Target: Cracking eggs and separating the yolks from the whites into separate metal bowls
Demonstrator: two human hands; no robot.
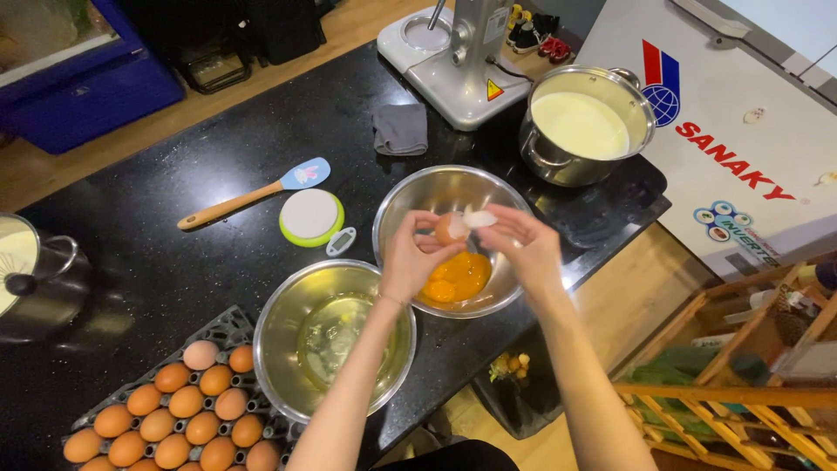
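Note:
My left hand (pixel 417 255) and my right hand (pixel 521 246) together hold a cracked brown egg (pixel 455 226), split into two shell halves, above a steel bowl (pixel 399 209) that holds several orange yolks (pixel 457 277). The left hand grips the brown half, the right hand the half showing its white inside. A second steel bowl (pixel 281 323) with clear egg whites stands just left of and nearer than my left forearm. A dark egg tray (pixel 222 327) with several brown eggs (pixel 187 401) lies at the lower left.
A black counter (pixel 174 262) carries a wooden-handled blue spatula (pixel 261 192), a round white-and-green timer (pixel 311 216), a grey cloth (pixel 400 129), a grey stand mixer (pixel 458 61), a steel pot of cream liquid (pixel 586 124) and another pot (pixel 35 275) at left. A white chest freezer (pixel 750 131) stands right.

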